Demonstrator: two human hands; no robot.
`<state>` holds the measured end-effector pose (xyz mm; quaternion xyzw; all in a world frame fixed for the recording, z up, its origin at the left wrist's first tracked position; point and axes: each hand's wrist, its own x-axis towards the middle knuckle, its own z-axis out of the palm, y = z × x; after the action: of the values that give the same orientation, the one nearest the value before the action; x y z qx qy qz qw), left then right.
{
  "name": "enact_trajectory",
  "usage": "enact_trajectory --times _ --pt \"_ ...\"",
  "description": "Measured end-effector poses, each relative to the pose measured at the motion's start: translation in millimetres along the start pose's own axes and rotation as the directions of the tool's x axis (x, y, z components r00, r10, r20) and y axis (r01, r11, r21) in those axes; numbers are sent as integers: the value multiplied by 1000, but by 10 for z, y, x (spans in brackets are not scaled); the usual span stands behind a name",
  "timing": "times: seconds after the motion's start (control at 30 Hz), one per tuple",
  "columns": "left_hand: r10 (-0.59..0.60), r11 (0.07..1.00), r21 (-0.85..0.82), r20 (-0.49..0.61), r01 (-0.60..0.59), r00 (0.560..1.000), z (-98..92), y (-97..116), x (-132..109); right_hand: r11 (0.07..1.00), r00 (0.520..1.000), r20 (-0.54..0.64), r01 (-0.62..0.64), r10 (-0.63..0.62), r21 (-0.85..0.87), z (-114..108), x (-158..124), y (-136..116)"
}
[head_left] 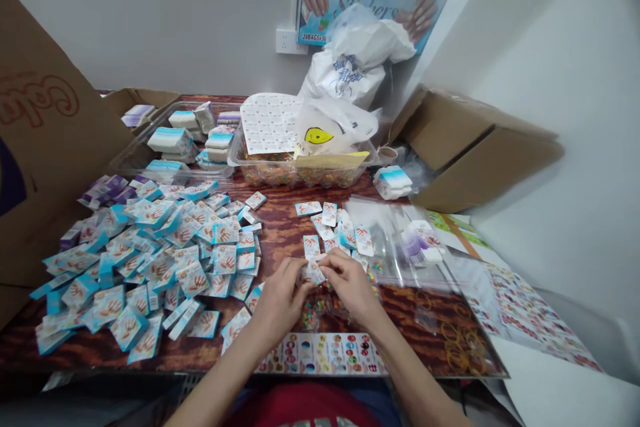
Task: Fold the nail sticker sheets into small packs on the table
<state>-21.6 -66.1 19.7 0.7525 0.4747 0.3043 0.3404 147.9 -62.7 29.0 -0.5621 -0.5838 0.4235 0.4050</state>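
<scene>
Between the fingertips of my left hand (281,299) and my right hand (349,282) is a small white-and-blue printed box (315,272). Both hands are closed in a pinch on it, and the fingers partly hide it. Just beyond them lies a loose group of similar boxes (329,214). Small clear packets of colourful bits (311,313) rest beneath and around my hands. A strip of printed stickers (327,353) lies in front of me, between my forearms. To the left spreads a large heap of the same small boxes (173,247).
A clear tub of colourful packets (300,173) stands at the back, bearing paper and plastic bags. Left of it is a tray (120,160) of bundled boxes. Clear plastic sleeves (395,260) and rubber bands (463,347) lie right. Cardboard boxes (480,153) flank both sides.
</scene>
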Motion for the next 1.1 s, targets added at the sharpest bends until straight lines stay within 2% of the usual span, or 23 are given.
enact_trajectory --times 0.1,0.2,0.3,0.37,0.43,0.53,0.63,0.73,0.9,1.0,1.1 --pt "-126 977 -184 -105 105 986 85 2 -22 968 983 -144 -81 117 237 57 -51 16" --pt "-238 930 -322 -159 177 958 179 30 -57 942 952 -279 -28 128 335 143 -125 27" --pt "-192 934 -330 -143 136 971 181 78 -78 947 962 -252 -16 102 322 194 -160 40" --pt "-126 951 -296 -97 92 987 128 100 -74 944 965 -239 -27 111 329 195 -163 51" --pt "-109 949 -302 -38 93 993 63 104 -58 936 961 -248 -27 121 351 177 -165 61" --pt "-171 901 -394 61 181 983 -1 85 -42 940 969 -224 -22 103 340 136 -186 72" --pt "-233 841 -462 162 282 959 -15 63 -58 963 990 -125 -26 62 270 101 -220 75" --pt "-262 795 -506 212 335 941 -17 66 -83 976 996 -72 -29 46 217 106 -249 76" --pt "-285 795 -501 189 342 940 -59 115 -75 906 978 -128 -97 163 412 160 -264 83" --pt "-267 835 -452 165 313 949 -66 111 -78 927 988 -64 -107 139 360 124 -255 47" --pt "-269 855 -434 102 286 958 -40 73 -110 953 998 -2 -56 59 299 67 -240 -15"
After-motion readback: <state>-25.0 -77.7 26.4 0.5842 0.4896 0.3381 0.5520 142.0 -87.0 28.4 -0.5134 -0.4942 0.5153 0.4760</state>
